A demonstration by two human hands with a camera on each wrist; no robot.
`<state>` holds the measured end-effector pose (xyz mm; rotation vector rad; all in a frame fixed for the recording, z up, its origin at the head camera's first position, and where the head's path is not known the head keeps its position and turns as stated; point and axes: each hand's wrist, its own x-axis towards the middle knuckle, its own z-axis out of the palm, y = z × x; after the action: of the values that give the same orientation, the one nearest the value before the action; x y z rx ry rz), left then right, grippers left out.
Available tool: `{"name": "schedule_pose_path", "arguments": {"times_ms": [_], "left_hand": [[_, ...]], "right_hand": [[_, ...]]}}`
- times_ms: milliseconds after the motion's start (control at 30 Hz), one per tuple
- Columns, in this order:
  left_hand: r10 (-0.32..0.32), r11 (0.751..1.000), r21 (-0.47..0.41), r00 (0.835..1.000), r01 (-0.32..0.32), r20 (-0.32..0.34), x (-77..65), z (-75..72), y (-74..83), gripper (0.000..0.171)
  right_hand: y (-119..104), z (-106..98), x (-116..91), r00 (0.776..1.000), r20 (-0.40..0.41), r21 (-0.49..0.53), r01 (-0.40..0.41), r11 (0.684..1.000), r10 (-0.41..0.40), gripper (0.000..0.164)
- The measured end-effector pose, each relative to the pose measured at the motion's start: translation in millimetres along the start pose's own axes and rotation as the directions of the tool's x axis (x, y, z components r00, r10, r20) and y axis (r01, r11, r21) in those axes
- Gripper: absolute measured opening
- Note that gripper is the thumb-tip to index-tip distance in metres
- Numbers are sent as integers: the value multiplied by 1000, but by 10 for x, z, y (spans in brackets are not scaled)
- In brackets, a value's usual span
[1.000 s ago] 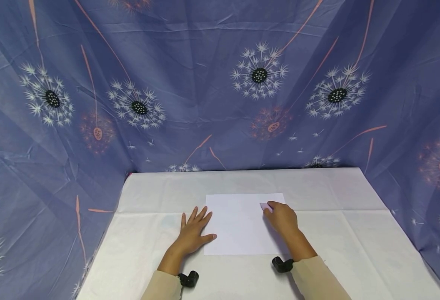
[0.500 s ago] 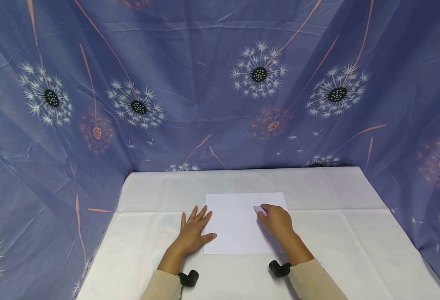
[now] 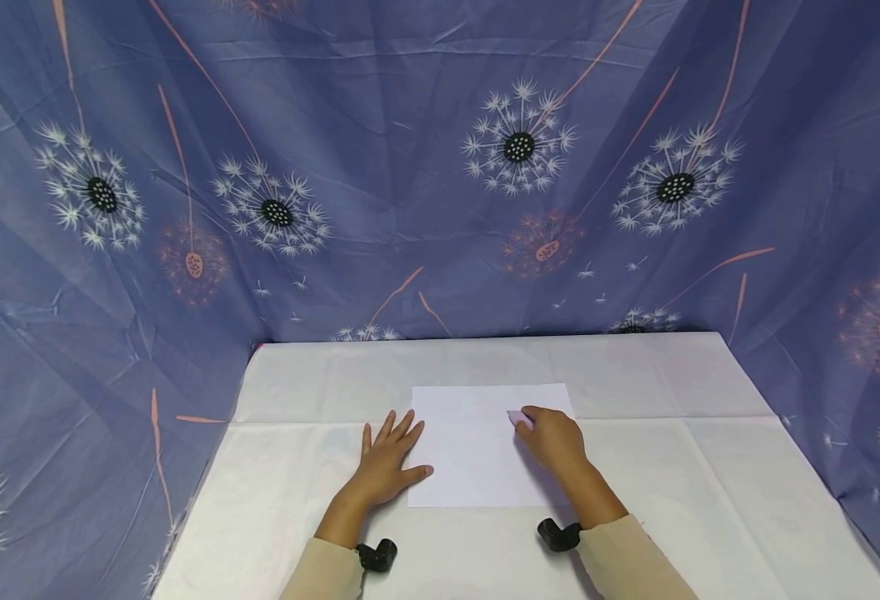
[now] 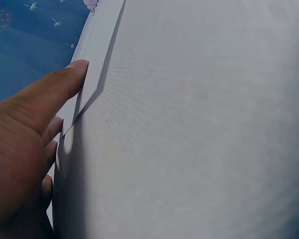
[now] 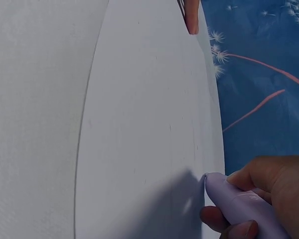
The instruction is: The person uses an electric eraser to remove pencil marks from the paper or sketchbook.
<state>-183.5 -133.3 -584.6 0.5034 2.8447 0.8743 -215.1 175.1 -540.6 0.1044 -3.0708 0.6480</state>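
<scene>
A plain sheet of white paper [image 3: 470,467] lies on the white-covered table. My left hand [image 3: 382,467] rests on its left edge, fingers spread, with the thumb touching the paper in the left wrist view. Over the sheet's right part, my right hand [image 3: 556,440] grips a thick, light purple pen-like tool [image 5: 244,206]. Thumb and fingers are curled round its rounded body. Its small narrow tip points left, at or just above the paper; contact is hard to tell. The tool's rear end is hidden in the hand, and its exact kind is unclear.
The table [image 3: 320,383] wears a creased white cloth. Behind it and along both sides hangs a blue curtain [image 3: 410,192] printed with dandelions. Black wrist cameras [image 3: 558,535] sit on both wrists, near the beige sleeves [image 3: 631,560].
My right hand has shifted a little left over the paper with the purple tool, then stayed nearly still over the last half second. The left hand and the sheet keep their places.
</scene>
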Motion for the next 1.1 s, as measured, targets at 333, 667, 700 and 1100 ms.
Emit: {"name": "schedule_pose_path", "arguments": {"times_ms": [333, 667, 700, 1100], "left_hand": [[10, 1000, 4, 1000, -10, 0, -2, -9, -4, 77], [6, 1000, -2, 1000, -6, -7, -1, 5, -4, 76], [11, 1000, -3, 1000, -11, -9, -3, 6, -4, 77], [20, 1000, 8, 1000, -20, -5, -14, -14, 5, 78]], "right_hand": [[114, -27, 41, 999, -37, -8, -26, 1000, 25, 37], [153, -24, 77, 999, -24, -8, -33, 999, 32, 38], [152, -22, 78, 999, -24, -8, -34, 999, 34, 38], [136, -15, 102, 999, -24, -10, -34, 999, 34, 38]]}}
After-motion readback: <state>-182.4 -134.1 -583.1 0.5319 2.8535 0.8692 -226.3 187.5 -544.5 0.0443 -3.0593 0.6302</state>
